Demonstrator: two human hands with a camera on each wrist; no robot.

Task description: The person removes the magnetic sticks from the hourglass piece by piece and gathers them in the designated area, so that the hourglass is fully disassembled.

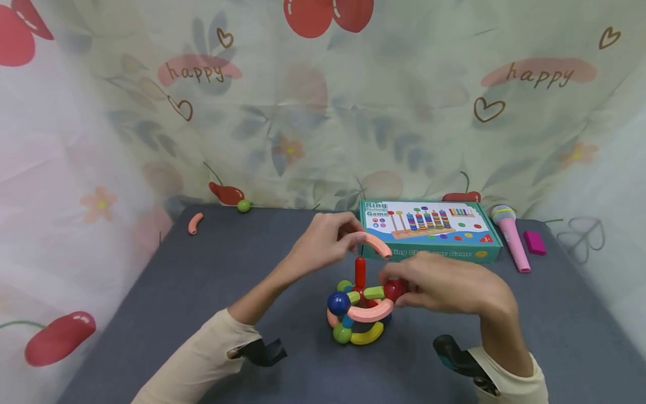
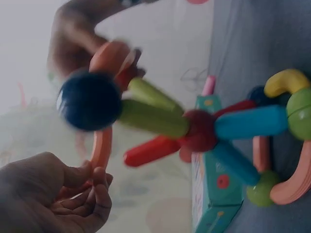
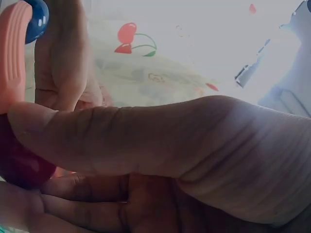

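- L hand (image 1: 327, 240) is pinching the curved pink stick (image 1: 377, 246) nr one end.
- Stick's long axis is pointing R & down from that grip, free end lying nr R hand (image 1: 446, 283) (depth's hard to tell).
- R hand is pinching the red ball (image 1: 395, 289) on the build (image 1: 370, 313).

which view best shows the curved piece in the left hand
Head view: most of the curved piece, pinched by the left hand, shows clearly. Left wrist: blurred, partly behind a blue ball. Right wrist: not clearly visible.
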